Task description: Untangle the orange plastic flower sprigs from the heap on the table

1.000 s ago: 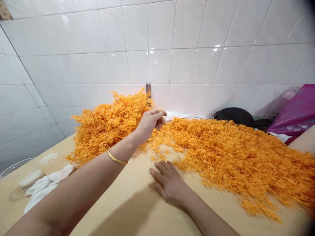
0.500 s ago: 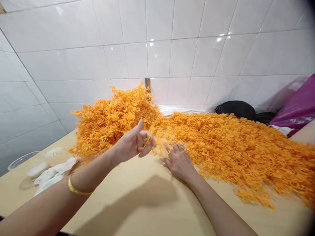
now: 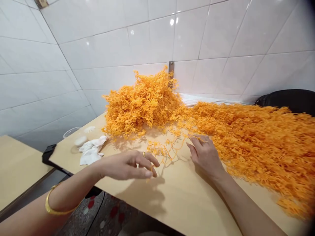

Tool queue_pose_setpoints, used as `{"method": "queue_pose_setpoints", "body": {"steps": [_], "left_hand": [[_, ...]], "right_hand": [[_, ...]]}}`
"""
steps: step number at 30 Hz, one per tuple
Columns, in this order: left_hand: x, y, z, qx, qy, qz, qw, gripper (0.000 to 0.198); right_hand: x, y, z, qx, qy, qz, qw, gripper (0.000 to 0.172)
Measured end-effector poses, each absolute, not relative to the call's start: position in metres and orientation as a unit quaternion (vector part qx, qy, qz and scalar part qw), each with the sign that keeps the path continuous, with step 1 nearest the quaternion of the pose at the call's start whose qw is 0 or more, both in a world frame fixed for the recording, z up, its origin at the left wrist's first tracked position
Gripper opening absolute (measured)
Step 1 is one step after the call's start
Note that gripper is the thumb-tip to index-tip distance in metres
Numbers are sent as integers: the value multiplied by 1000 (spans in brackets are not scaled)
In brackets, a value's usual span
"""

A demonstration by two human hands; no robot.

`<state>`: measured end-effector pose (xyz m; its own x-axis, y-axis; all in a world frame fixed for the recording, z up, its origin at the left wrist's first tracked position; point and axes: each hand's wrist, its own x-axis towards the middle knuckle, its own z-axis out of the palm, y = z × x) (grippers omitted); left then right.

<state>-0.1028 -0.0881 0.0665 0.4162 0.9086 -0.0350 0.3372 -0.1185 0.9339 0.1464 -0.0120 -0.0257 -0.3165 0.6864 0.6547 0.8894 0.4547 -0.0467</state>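
A large heap of orange plastic sprigs rises at the back of the tan table, and a wide spread of the same sprigs covers its right side. My left hand, with a ring and a gold bangle on the wrist, hovers low over the table, its fingertips pinched on a thin orange sprig that trails toward the heap. My right hand lies flat with fingers stretched out, touching the edge of the spread sprigs.
Crumpled white cloth pieces and a clear bowl sit at the table's left end. A black bag rests against the tiled wall at the right. A second tan table stands lower left, with patterned floor between.
My left hand came down from the top of the heap to low over the table, drawing a sprig with it. My right hand slid forward to the spread's edge. The view swung left.
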Motion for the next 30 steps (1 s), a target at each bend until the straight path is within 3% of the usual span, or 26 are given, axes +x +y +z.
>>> {"method": "queue_pose_setpoints", "body": {"steps": [3,7,15,19,23,27,30], "left_hand": [[-89,-104,56,841,343,112,404,19],[-68,-121,34,908,331,72,245,19],[-41,-137,56,958,256,62,116,29],[-48,-121,76,918,355,151,92,26],[-50,-78,59,862,420,263,110,26],[-30,-45,20,833,455,210,233,33],[-12,-36,2,844,463,153,226,30]], "right_hand": [[153,-10,-28,-564,-760,-176,271,26],[165,-7,-28,-619,-721,-197,240,29],[170,-8,-19,-607,-730,-123,290,26],[169,-9,-22,-632,-717,-145,254,30],[170,-10,-23,-668,-685,-179,230,29],[167,-12,-21,-673,-688,-163,217,28],[164,-14,-19,-670,-695,-145,218,23]]}}
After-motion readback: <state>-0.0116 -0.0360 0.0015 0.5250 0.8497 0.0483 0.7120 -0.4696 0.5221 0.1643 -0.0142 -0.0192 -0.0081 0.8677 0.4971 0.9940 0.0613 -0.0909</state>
